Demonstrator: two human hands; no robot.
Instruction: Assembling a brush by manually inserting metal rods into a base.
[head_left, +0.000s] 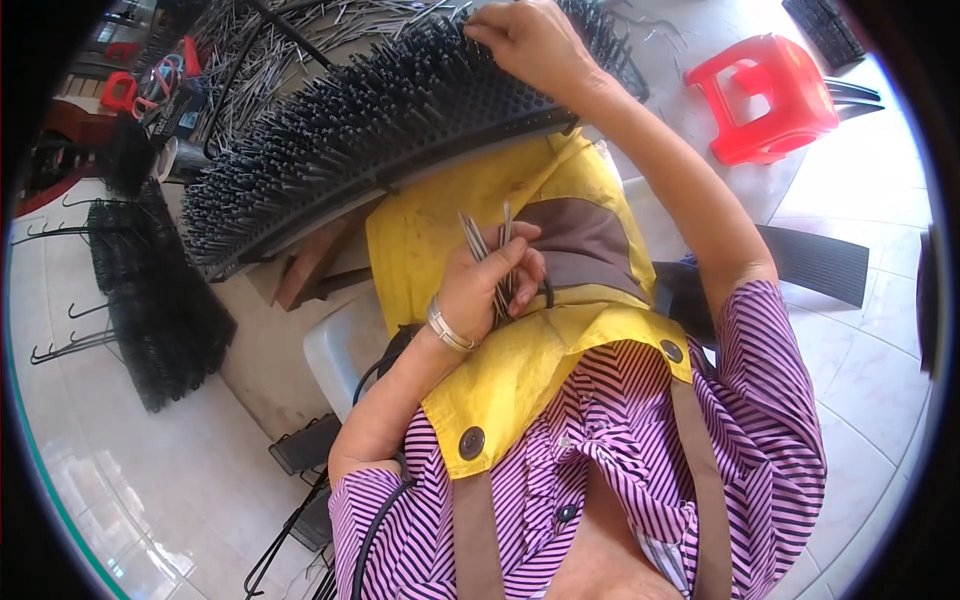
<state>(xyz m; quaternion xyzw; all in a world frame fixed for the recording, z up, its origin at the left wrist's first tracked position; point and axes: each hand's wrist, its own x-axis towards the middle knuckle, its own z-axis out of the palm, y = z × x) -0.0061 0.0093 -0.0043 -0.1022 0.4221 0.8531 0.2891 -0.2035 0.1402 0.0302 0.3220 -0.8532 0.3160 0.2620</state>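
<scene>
My left hand (500, 275) is closed around a small bundle of thin grey metal rods (474, 238), held in front of my yellow apron. Their ends stick out above and below the fingers. Farther off, my right hand (535, 40) reaches over the long black rack (345, 205), fingertips pinched together among the upright pieces. What sits between those fingertips is too small to make out. The rack has rows of holes along its near edge and is densely filled with dark upright rods (330, 130), many with grey tips.
Loose metal rods (265, 85) lie heaped behind the rack. A red plastic stool (765, 95) stands at the far right. Black bristly racks (160, 300) with hooked wires are on the left. A wooden support (320, 260) shows under the rack, near a pale chair edge (335, 350).
</scene>
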